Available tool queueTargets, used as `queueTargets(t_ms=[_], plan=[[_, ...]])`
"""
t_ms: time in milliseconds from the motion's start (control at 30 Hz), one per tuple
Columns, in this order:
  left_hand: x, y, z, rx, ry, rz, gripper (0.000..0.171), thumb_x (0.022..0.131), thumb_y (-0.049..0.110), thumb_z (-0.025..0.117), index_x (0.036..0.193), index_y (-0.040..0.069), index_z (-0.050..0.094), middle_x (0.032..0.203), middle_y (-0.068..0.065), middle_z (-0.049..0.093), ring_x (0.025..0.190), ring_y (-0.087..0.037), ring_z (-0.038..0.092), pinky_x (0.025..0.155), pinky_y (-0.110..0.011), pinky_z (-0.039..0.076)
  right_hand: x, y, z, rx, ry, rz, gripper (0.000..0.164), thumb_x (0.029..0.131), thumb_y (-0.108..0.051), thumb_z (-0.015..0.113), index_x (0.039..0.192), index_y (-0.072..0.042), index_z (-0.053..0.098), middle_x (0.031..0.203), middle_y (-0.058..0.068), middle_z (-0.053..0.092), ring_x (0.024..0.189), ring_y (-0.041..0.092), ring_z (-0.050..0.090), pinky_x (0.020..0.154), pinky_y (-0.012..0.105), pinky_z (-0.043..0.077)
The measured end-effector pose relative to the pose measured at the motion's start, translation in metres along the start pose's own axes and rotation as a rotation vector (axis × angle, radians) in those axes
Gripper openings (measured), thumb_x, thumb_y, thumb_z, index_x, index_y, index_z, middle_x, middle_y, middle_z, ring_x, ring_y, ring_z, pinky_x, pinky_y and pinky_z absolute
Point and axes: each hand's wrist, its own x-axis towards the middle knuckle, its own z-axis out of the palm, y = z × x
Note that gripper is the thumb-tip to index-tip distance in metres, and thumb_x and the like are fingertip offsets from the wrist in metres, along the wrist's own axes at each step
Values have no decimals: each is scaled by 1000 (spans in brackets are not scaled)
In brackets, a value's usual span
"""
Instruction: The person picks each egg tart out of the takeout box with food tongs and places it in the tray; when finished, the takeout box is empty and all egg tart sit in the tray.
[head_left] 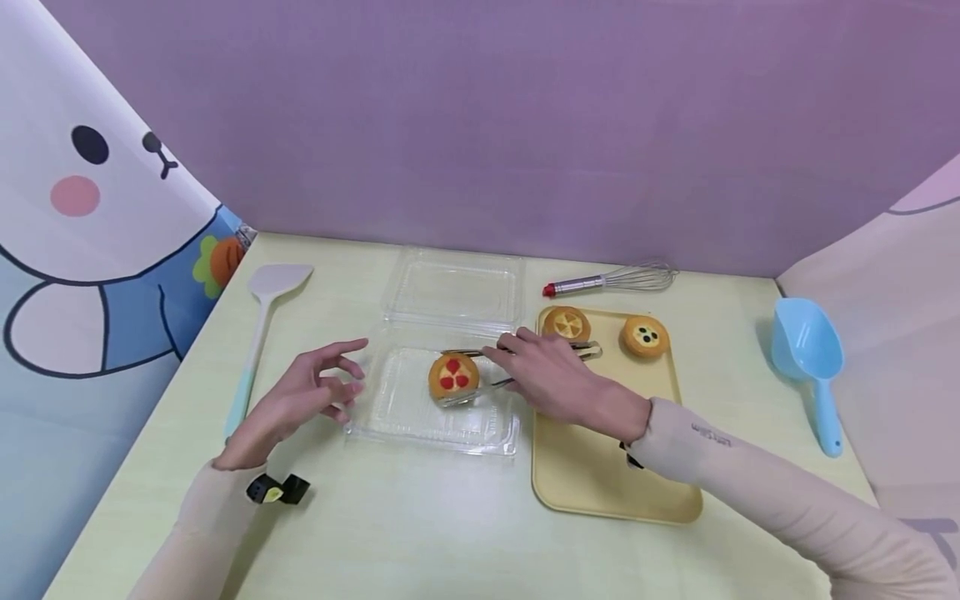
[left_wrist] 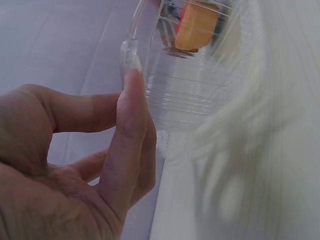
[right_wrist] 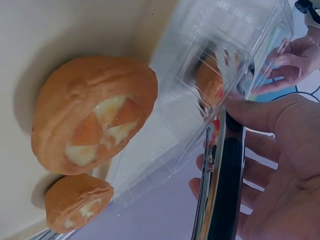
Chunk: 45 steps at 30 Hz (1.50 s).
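Observation:
My right hand (head_left: 551,375) grips metal tongs (right_wrist: 225,185) with dark handles. Between the tongs' tips is a round bun (head_left: 453,375) with red pieces on top, inside the base of a clear plastic clamshell box (head_left: 390,400). The box's lid (head_left: 457,287) is folded back behind it. At the base's left edge is my left hand (head_left: 300,392), fingers spread and bent a little, a fingertip right at the rim in the left wrist view. A large bun with orange and cream wedges (right_wrist: 95,115) sits beside my right hand, which hides it in the head view.
The yellow tray (head_left: 607,475) lies under my right forearm, with another wedge-topped bun (head_left: 567,323) and a dark-dotted bun (head_left: 645,336) at its far end. A whisk (head_left: 611,279) lies behind it, a blue scoop (head_left: 810,350) at right, a spatula (head_left: 262,325) at left.

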Motion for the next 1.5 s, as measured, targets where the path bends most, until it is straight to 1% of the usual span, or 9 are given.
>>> queueTargets(t_ms=[133,500,667,867,933,1067,1167,1300,1500], plan=[[3,-1,2,8,-8,10,73,97,-2,64,163,6,33,119,-23,52,68,-15,62,60,-33,63,0,-1,1,4,-2,9,53,89,-32,82,137,-15,66,118,6,71,100,23,68,64,34,58],[9,3,0,26,-15,15,73,96,-3,62,162,5,33,119,-23,52,68,-14,62,60,-33,63,-9,-1,8,2,80,51,52,91,-29,81,140,-17,66,122,4,72,100,23,70,52,26,52],[9,3,-1,16,-16,17,73,96,-2,63,162,5,33,118,-21,52,68,-13,62,60,-33,63,-16,2,5,26,120,90,53,90,-27,83,139,-17,67,124,3,73,105,23,70,56,28,56],[9,3,-3,10,-17,15,74,96,-1,64,163,6,33,118,-21,52,69,-14,63,61,-35,64,-36,7,-8,71,157,157,54,90,-20,82,141,-16,65,130,5,71,110,26,69,55,30,56],[10,3,-3,10,-16,17,74,96,-1,64,163,6,33,119,-22,52,69,-14,63,61,-35,64,-43,10,-12,76,169,176,53,92,-22,81,142,-17,65,132,5,70,113,26,68,54,30,55],[11,4,-5,12,-16,21,74,96,-1,64,163,7,33,119,-22,52,69,-14,63,61,-35,64,-57,17,-20,84,194,223,54,92,-24,81,143,-20,64,132,4,70,113,25,68,48,25,46],[11,4,-5,9,-18,22,74,96,0,65,163,6,33,119,-22,52,69,-14,63,61,-36,64,-69,22,-22,81,214,251,56,90,-24,82,144,-21,64,131,3,70,112,25,68,47,25,44],[11,4,-7,14,-20,24,74,96,0,65,163,5,32,118,-21,52,69,-14,64,61,-35,64,-85,30,-24,62,238,286,57,89,-22,83,143,-17,65,131,4,71,110,26,68,50,31,50],[10,3,-8,15,-17,19,74,96,-1,65,163,6,32,118,-20,52,69,-16,65,61,-35,64,-108,43,-24,46,256,335,55,89,-22,82,141,-17,66,125,4,71,106,25,68,47,32,49]])
